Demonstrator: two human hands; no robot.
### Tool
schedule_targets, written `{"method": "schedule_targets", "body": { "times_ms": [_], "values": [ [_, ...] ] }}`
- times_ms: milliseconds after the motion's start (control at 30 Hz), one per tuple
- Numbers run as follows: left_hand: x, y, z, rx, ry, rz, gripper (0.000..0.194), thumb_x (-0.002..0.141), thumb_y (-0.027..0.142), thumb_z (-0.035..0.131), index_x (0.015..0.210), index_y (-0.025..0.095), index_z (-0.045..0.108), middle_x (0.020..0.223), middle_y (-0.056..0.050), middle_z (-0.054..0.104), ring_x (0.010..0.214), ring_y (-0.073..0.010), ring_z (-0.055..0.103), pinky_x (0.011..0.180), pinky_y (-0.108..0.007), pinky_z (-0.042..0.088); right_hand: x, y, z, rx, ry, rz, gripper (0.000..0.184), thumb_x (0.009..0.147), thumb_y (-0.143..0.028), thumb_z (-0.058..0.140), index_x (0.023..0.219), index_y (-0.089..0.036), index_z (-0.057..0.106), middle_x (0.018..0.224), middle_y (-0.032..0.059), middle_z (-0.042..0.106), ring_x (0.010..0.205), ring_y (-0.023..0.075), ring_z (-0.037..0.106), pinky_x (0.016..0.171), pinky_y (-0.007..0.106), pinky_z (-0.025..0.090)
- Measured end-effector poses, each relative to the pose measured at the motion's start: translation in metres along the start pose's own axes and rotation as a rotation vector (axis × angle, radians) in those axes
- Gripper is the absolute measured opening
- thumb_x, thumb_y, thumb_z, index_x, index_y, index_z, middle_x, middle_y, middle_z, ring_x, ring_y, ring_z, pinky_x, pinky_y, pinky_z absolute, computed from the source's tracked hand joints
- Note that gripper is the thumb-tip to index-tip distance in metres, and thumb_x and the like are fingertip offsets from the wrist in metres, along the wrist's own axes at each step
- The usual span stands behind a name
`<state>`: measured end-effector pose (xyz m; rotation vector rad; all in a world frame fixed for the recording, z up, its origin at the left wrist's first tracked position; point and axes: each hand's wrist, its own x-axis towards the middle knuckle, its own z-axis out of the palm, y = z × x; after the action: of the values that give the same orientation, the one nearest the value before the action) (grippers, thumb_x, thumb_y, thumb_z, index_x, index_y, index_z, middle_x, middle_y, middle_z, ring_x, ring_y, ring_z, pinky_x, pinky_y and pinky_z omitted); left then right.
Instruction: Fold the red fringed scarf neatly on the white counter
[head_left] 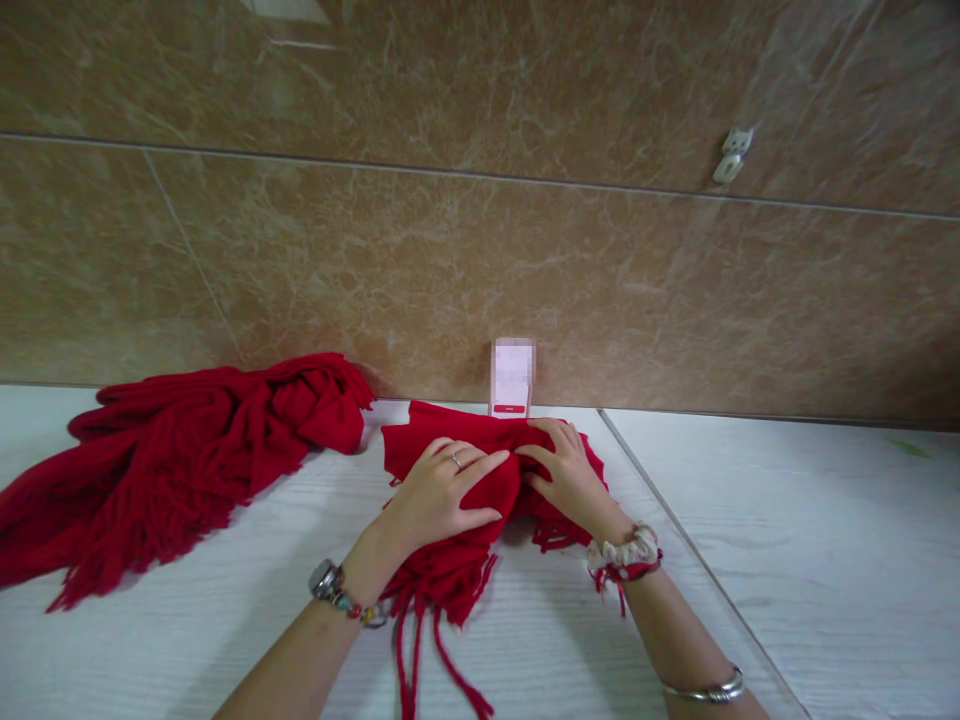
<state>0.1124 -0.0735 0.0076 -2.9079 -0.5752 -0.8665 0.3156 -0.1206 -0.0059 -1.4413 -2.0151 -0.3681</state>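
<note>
A red fringed scarf lies bunched and partly folded on the white surface in front of me. My left hand rests on top of it, fingers stretched out and thumb apart, with a ring on one finger. On the scarf's right part, my right hand has its fingers bent into the cloth, gripping a fold close to the left fingertips. Long fringe strands hang toward me from the scarf's near edge. The fingertips of my right hand are partly hidden by the fabric.
A second red fringed cloth lies heaped at the left. A phone with a lit screen leans upright against the brown tiled wall, just behind the scarf. A small white cat-shaped piece is on the wall. A seam crosses the white surface at right.
</note>
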Motion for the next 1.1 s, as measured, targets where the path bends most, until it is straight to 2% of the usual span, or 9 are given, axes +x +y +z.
{"method": "schedule_targets", "body": {
  "times_ms": [133,300,433,600,667,733,833,967,1100],
  "values": [
    [0.001,0.011,0.009,0.074,0.015,-0.102,0.078,0.061,0.052,0.063,0.125,0.016,0.037,0.103,-0.01,0.058,0.092,-0.0242,0.051,0.083,-0.041,0.037,0.0,0.0,0.004,0.02,0.05,0.023,0.015,0.073,-0.01,0.052,0.077,-0.02,0.062,0.108,0.009,0.049,0.103,0.0255,0.041,0.091,0.048,0.034],
    [0.002,0.015,0.02,0.171,0.115,-0.14,0.046,0.074,0.022,0.055,0.119,0.017,0.044,0.085,-0.006,0.063,0.081,-0.0199,0.055,0.076,-0.036,0.04,0.002,-0.003,0.007,0.177,0.165,0.049,0.012,0.078,-0.015,0.049,0.076,-0.022,0.058,0.101,0.0068,0.051,0.098,0.0225,0.045,0.088,0.044,0.037],
    [0.0,-0.001,0.007,0.062,0.403,-0.231,0.031,0.076,0.011,0.046,0.106,0.018,0.053,0.08,-0.003,0.064,0.077,-0.0167,0.057,0.077,-0.033,0.041,0.003,0.0,-0.003,0.296,0.331,0.168,0.009,0.078,-0.017,0.047,0.074,-0.022,0.054,0.093,0.0056,0.053,0.091,0.0197,0.048,0.082,0.038,0.04],
    [-0.004,-0.033,-0.017,-0.258,0.785,-0.615,0.019,0.076,0.021,0.049,0.094,0.017,0.054,0.073,-0.001,0.061,0.07,-0.0145,0.058,0.068,-0.027,0.045,0.002,0.022,-0.014,0.432,0.683,0.455,0.01,0.076,-0.028,0.045,0.071,-0.021,0.05,0.078,0.003,0.051,0.078,0.0182,0.049,0.07,0.034,0.042],
    [-0.005,-0.04,-0.013,-0.316,0.709,-0.667,0.017,0.076,0.021,0.049,0.092,0.017,0.053,0.067,0.001,0.059,0.065,-0.0142,0.057,0.065,-0.026,0.045,0.001,0.029,-0.008,0.48,0.583,0.527,0.013,0.074,-0.031,0.045,0.069,-0.021,0.05,0.073,0.0022,0.051,0.072,0.0178,0.049,0.066,0.033,0.042],
    [-0.005,-0.043,-0.002,-0.256,0.507,-0.669,0.022,0.073,0.015,0.049,0.094,0.017,0.054,0.064,0.002,0.058,0.064,-0.0151,0.057,0.065,-0.028,0.045,0.0,0.032,0.001,0.437,0.44,0.547,0.011,0.071,-0.029,0.045,0.066,-0.021,0.05,0.068,0.0017,0.05,0.068,0.0181,0.048,0.067,0.035,0.043],
    [-0.005,-0.041,0.01,-0.028,0.326,-0.616,0.037,0.067,0.004,0.046,0.101,0.016,0.053,0.079,-0.004,0.06,0.076,-0.0197,0.056,0.072,-0.035,0.045,0.001,0.027,0.006,0.269,0.408,0.474,0.01,0.066,-0.017,0.044,0.068,-0.02,0.053,0.074,0.0047,0.051,0.075,0.0202,0.05,0.073,0.038,0.042],
    [-0.004,-0.029,0.007,0.049,0.36,-0.286,0.042,0.073,0.003,0.039,0.112,0.017,0.049,0.098,-0.008,0.057,0.093,-0.0195,0.052,0.084,-0.036,0.04,0.002,0.009,-0.009,0.213,0.39,0.246,0.027,0.072,-0.01,0.038,0.087,-0.022,0.057,0.096,0.0077,0.05,0.092,0.0201,0.049,0.083,0.039,0.04],
    [-0.003,-0.013,0.004,-0.018,0.108,0.02,0.046,0.078,0.023,0.051,0.122,0.02,0.038,0.098,-0.005,0.06,0.09,-0.018,0.053,0.083,-0.034,0.041,0.003,-0.003,-0.016,0.191,0.107,0.014,0.02,0.076,-0.021,0.051,0.094,-0.024,0.059,0.109,0.0078,0.047,0.104,0.0233,0.043,0.089,0.044,0.037]
  ]
}}
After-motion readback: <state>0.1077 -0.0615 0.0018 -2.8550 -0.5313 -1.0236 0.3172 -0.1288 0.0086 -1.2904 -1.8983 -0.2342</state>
